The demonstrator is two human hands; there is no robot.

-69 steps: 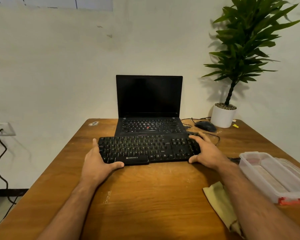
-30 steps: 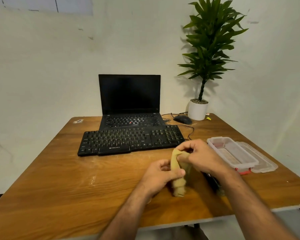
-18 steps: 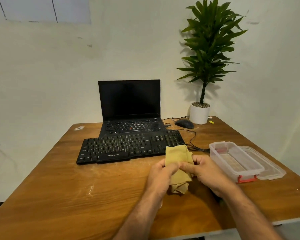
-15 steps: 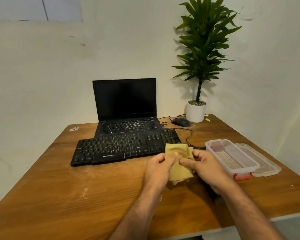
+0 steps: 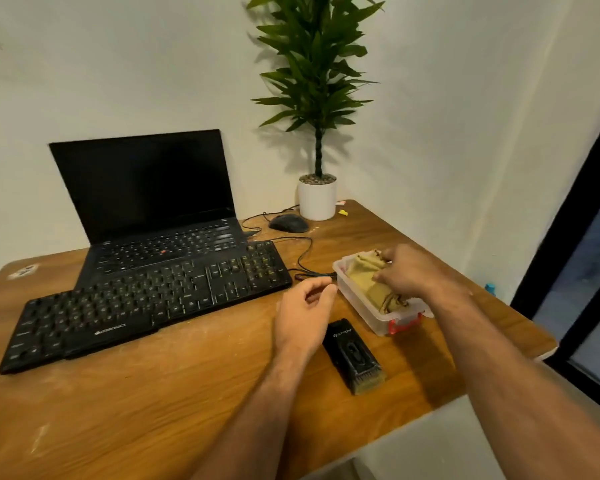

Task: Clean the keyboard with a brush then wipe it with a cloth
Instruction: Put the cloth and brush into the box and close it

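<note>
The black keyboard (image 5: 146, 299) lies across the wooden table (image 5: 153, 393), in front of the laptop. A folded yellow cloth (image 5: 362, 275) sits inside a clear plastic box (image 5: 359, 306) with a red clasp, right of the keyboard. My right hand (image 5: 413, 271) is over the box, with its fingers and thumb pinching the cloth. My left hand (image 5: 302, 317) hovers just left of the box, fingers loosely curled, holding nothing. A black brush (image 5: 352, 353) with pale bristles lies flat on the table, near my left wrist.
An open black laptop (image 5: 146, 188) stands behind the keyboard. A mouse (image 5: 288, 223) and a white plant pot (image 5: 317, 199) sit at the back right corner. A black cable (image 5: 303, 258) loops between keyboard and box. The table's right edge is just beyond the box.
Both hands were folding the cloth over the table. Now the right hand has carried it into the plastic box, the left hand has let go, and the view has turned right.
</note>
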